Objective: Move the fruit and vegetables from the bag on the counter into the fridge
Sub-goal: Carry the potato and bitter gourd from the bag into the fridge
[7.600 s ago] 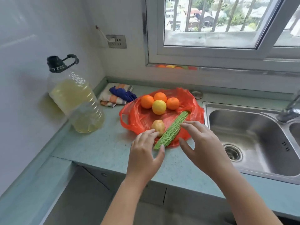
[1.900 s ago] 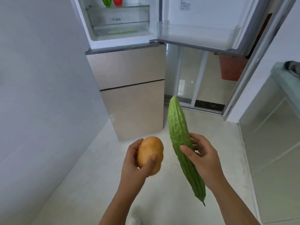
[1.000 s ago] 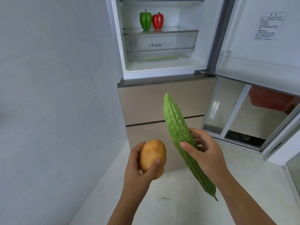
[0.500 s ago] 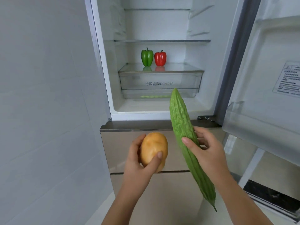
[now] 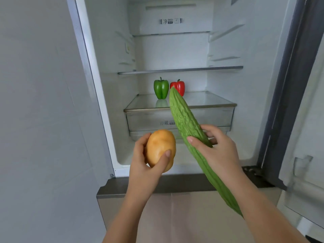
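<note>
Closest to us are our two bare forearms, coming up from the bottom edge. Our left hand [image 5: 147, 165] is wrapped round a smooth yellow-brown oval potato [image 5: 160, 149], thumb across the front and fingers curled behind, so that's a proper grip. Just to the right, our right hand [image 5: 217, 151] grips a long bumpy green bitter gourd [image 5: 185, 123] around its middle, thumb on the near side and fingers curled round the far side. The gourd is tilted: its thin tail runs down behind our right forearm and its other tip leans up and left toward the fridge opening. Potato and gourd are near each other but not touching, and we're holding both in the air in front of the open white fridge [image 5: 228, 50], neither one inside yet.

Under our hands is the fridge's beige lower drawer front [image 5: 175, 216]. Plain white wall [image 5: 35, 102] on the left, the open fridge door [image 5: 313, 106] at the right edge. Further in there's a clear plastic crisper drawer [image 5: 145, 120] with a glass shelf [image 5: 210, 100] on top. Standing upright on that shelf, side by side near the back, are a shiny green bell pepper [image 5: 161, 88] and a shiny red bell pepper [image 5: 179, 86]; the gourd's tip overlaps the red one from our angle. Above them sits a thin upper shelf [image 5: 180, 70], and at the very back a white panel with a small printed label [image 5: 171, 21]
</note>
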### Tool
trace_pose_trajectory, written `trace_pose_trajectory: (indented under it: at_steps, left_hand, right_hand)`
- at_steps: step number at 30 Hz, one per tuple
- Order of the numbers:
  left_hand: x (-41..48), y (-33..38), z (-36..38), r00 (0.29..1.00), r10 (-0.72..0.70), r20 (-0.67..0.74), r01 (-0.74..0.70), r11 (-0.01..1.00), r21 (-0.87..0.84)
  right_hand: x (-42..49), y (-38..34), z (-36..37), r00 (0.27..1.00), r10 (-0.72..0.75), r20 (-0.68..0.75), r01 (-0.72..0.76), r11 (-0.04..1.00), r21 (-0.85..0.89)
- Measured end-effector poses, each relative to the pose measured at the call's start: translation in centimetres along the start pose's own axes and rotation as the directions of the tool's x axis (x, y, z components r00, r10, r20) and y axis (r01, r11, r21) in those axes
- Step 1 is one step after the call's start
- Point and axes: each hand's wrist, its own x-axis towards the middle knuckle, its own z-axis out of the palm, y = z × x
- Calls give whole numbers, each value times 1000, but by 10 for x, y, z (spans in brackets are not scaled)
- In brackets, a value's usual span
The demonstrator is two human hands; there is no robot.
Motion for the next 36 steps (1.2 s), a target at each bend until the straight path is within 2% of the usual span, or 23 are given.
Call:
trace_pose_trajectory:
  at_steps: [7,17,22,27,31,36]
  left_hand:
    - [86,-20,-7,995,101,5,-101,995,-10]
    - [148,-52,-17,991,130,9,-130,991,-37]
    - [169,-50,-8,983,184,-10,-184,983,19]
    - [191,-48,4,980,190,-59,-185,980,75]
    - [206,-48,13,977,201,-70,-190,972,136]
    - [224,-52,18,975,187,-122,-164,971,176]
  right_hand:
    - [89,-4,37,987,-145,71,159,947,-278]
    - [172,9,75,940,-284,188,340,804,-488]
    - [209,26,78,899,-329,291,438,709,-552]
    - [242,47,74,866,-280,414,483,679,-552]
    - [261,66,71,860,-218,462,462,717,-522]
    - [277,78,78,840,-190,509,477,707,-523]
